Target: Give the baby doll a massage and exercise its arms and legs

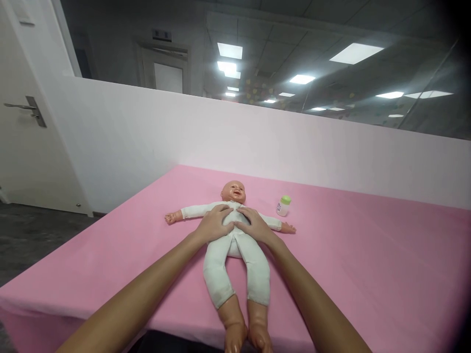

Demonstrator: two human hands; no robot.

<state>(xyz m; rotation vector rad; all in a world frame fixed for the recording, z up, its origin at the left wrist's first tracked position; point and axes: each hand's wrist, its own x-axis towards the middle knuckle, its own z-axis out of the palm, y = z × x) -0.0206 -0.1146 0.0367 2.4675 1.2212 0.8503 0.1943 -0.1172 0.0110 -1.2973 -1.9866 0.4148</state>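
Left hand [215, 223] open, palm flat on doll [235, 245] chest. Right hand [254, 224] open too, beside left, fingertips nearly touching. Doll on back across pink table [368, 284], under both palms. Small bottle [283, 206] just beyond right hand, upright, apart.

I count one baby doll [235, 230] on one pink table [368, 264], one small bottle with a green cap [283, 205], my two hands, left hand [215, 223] and right hand [253, 224], and one door [25, 113]
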